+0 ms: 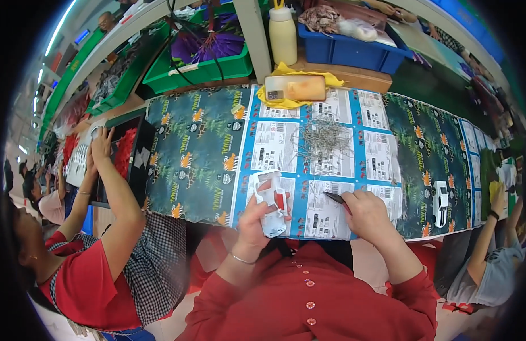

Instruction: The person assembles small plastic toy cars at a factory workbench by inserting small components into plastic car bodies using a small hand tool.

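Wire ties (324, 140) lie between phone (295, 88) and both hands.

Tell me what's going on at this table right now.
A person in a red shirt sits at a table covered with printed packaging sheets. Their left hand holds up a small white toy car with a red part, while the right hand pinches a small dark tool. A heap of thin wire ties lies just beyond, and a phone rests on a yellow cloth. A co-worker on the left handles a dark tray.
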Demonstrator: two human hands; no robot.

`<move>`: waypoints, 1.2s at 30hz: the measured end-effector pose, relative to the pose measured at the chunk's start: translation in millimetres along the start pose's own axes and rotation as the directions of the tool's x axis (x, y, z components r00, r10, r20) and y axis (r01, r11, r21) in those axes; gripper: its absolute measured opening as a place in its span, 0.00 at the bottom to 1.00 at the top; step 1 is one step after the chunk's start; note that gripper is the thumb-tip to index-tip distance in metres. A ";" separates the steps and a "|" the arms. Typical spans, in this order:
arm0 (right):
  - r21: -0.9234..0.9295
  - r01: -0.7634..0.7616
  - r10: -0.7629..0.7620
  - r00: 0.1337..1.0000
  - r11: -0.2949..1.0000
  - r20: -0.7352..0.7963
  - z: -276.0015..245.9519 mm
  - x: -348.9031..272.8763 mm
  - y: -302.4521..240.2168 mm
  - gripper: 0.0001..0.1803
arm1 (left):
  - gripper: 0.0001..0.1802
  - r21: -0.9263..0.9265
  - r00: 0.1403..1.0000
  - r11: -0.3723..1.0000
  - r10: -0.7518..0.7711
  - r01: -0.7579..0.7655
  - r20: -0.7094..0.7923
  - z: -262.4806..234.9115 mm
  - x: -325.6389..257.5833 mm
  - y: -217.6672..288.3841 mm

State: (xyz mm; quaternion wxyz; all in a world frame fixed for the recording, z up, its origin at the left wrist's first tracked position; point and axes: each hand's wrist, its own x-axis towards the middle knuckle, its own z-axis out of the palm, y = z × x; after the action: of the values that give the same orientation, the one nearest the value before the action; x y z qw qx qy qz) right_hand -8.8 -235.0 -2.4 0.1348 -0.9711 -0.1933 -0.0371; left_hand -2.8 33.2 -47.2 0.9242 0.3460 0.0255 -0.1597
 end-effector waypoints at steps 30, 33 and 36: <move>-0.337 0.363 -0.313 0.930 0.869 0.193 -22.3 19.3 -33.8 0.13 | 0.25 -0.032 0.986 0.989 -0.145 0.148 0.081 4.0 18.3 -14.6; -0.376 0.436 -0.386 0.900 0.818 0.204 -29.0 21.1 -34.6 0.08 | 0.25 0.024 0.977 0.980 -0.197 0.196 0.080 21.9 25.1 -8.7; -0.407 0.473 -0.397 0.880 0.781 0.262 -29.8 23.5 -29.7 0.09 | 0.24 0.086 0.973 0.973 -0.221 0.215 0.068 27.0 36.6 -14.9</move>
State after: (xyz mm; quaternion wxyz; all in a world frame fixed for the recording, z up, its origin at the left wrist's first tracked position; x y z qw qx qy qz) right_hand 0.9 -208.3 36.5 -0.1270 -0.9032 -0.4086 -0.0327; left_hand 25.6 -5.1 -41.8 0.8870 0.3707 0.0215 -0.2745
